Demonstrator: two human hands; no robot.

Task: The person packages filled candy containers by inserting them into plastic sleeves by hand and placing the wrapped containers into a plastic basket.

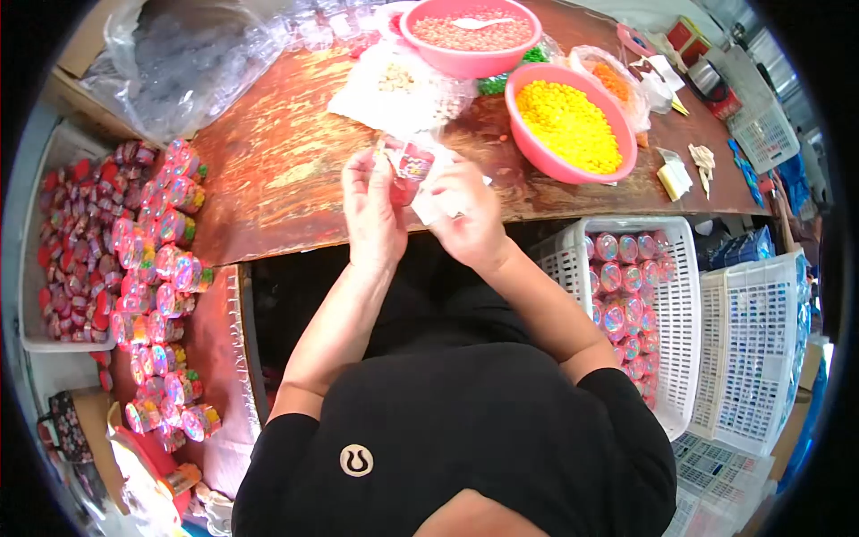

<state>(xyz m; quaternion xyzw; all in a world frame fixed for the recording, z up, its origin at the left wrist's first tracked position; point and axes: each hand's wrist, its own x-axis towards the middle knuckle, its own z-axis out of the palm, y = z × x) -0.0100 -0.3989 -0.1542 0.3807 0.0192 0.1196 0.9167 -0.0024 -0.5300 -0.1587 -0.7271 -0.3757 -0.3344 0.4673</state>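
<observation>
In front of me, above the near edge of the wooden table, my left hand [374,204] is closed around a small clear container with a red printed label [413,166]. My right hand [467,208] grips a crumpled white tissue [436,204] and presses it close to the container's right side. Some of its fingertips are hidden by the tissue. Just beyond both hands lies a clear plastic bag with pale pieces [394,85]. The pink basin of yellow pieces [514,106] stands to the right of my right hand.
Another pink basin [465,63] holds pinkish pieces and a white spoon. Filled jars [161,295] line the left, beside a white bin [67,345] of red-lidded pieces. At right, a white crate [682,313] holds several jars. A large plastic bag [188,63] is at back left.
</observation>
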